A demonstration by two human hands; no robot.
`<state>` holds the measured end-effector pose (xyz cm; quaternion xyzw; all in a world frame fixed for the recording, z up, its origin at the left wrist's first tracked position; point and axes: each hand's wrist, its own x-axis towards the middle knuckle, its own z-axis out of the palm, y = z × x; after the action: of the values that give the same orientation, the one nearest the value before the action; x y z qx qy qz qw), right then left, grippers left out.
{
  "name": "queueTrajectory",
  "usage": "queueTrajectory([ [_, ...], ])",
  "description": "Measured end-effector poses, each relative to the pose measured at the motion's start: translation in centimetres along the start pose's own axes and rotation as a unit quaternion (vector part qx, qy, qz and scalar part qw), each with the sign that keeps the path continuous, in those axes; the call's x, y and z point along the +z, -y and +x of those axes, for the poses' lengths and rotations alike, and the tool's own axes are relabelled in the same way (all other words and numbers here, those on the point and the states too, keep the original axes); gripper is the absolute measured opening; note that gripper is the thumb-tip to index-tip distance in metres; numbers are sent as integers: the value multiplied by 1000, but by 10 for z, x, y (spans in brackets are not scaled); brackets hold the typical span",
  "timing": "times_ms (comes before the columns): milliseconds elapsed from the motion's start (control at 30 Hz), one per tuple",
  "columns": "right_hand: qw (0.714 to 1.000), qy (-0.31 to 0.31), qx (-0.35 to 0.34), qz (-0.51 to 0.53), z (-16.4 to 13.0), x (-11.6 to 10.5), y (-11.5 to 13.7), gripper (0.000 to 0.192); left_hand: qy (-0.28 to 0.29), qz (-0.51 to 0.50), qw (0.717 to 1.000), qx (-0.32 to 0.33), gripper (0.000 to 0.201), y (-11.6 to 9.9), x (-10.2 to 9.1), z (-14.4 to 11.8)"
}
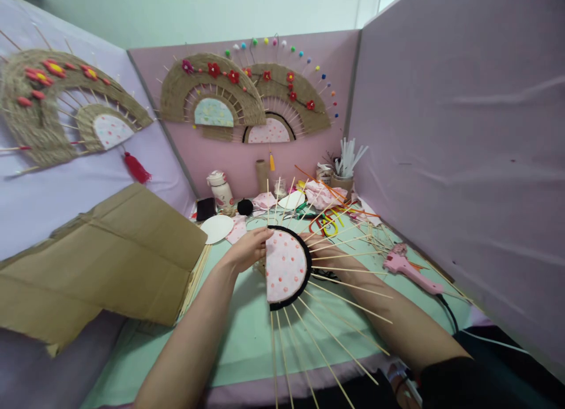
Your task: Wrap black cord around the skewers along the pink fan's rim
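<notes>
Cardboard (pixel 110 256) lies flopped over the left side of the green bench (pixel 247 332), with a white disc (pixel 216 228) just past its corner. Left hand (pixel 249 250) pinches the straight edge of the fan piece (pixel 285 268), a pink dotted half-circle with a black rim and skewers (pixel 344 303) fanning out, held upright mid-bench. Right hand (pixel 322 253) sits behind it among the skewers, mostly hidden, so can't tell its grip. Pink glue gun (pixel 408 270) lies near the right wall.
</notes>
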<state>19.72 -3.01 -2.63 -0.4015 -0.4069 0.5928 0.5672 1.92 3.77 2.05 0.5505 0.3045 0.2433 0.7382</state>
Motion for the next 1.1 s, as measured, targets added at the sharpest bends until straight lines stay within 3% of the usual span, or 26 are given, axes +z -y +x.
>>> queueTrajectory([
  [200,995,-74,-63,-31,0,2,3,13,36,-54,996,-67,17,7,7,24],
  [333,988,-107,-98,-49,-3,5,7,14,49,-191,979,-43,15,30,0,27],
  [467,979,-139,-127,-79,-5,6,10,16,89,-249,963,-44,25,47,-3,25],
  [767,979,-140,-138,-58,-2,3,11,20,139,-304,942,-39,51,55,1,21],
  [900,975,-150,-140,-85,-1,1,9,20,141,-318,936,-44,50,57,1,21],
  [1100,978,-145,-135,-62,-2,0,10,22,193,-337,919,-72,52,58,1,23],
])
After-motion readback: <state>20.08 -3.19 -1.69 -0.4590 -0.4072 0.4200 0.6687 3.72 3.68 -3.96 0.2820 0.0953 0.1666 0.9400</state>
